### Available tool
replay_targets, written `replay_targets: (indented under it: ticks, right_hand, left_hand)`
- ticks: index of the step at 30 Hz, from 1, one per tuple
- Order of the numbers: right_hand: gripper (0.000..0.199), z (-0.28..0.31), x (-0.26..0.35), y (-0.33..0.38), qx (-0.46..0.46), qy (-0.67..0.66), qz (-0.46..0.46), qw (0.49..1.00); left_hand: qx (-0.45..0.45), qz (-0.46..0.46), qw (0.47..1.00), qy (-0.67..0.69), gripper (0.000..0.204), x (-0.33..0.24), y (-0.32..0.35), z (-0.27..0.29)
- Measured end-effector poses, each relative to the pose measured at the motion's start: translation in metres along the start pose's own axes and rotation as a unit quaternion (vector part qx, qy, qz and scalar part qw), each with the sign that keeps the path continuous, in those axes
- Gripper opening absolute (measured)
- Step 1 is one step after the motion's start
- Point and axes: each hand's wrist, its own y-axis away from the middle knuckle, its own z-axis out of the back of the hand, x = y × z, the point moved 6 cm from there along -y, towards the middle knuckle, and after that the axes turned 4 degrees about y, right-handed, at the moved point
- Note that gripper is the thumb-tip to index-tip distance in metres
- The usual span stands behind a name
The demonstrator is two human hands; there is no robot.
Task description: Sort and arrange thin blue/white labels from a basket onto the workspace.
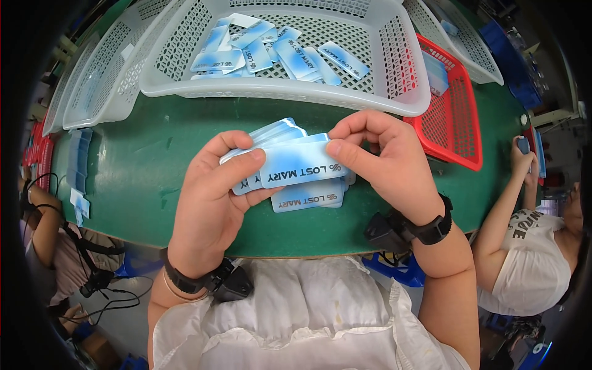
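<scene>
On the near side of the white basket, the left hand grips a fan of blue-and-white cards, thumb across the front, fingers behind, the gap no wider than the cards. The right hand has its thumb and forefinger pinched together on the front card, at its corner toward the basket's right end; its other fingertips are partly hidden. Light pressure should suit best, sparing corners from bending, with the fan steady over the lower cards, which seem to lie farther from the basket.
</scene>
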Motion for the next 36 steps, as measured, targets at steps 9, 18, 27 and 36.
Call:
replay_targets:
  ticks: [9,18,27,36]
  right_hand:
    - [0.016,0.003,0.003,0.004,0.036,-0.061,-0.019,0.997]
    - [0.015,-0.006,0.009,0.003,0.027,0.184,0.119,0.975]
    - [0.019,-0.010,0.004,0.003,0.065,-0.138,-0.026,0.988]
    - [0.018,-0.002,-0.003,0.003,0.022,-0.046,-0.032,0.998]
  left_hand:
    - [0.003,0.004,1.000,0.027,0.015,-0.005,0.001,0.007]
    - [-0.024,-0.038,0.999,-0.029,0.021,-0.009,0.002,0.005]
    - [-0.014,-0.017,0.998,-0.064,0.021,-0.004,0.001,0.002]
    - [-0.002,-0.017,0.998,-0.063,0.018,-0.001,0.001,0.000]
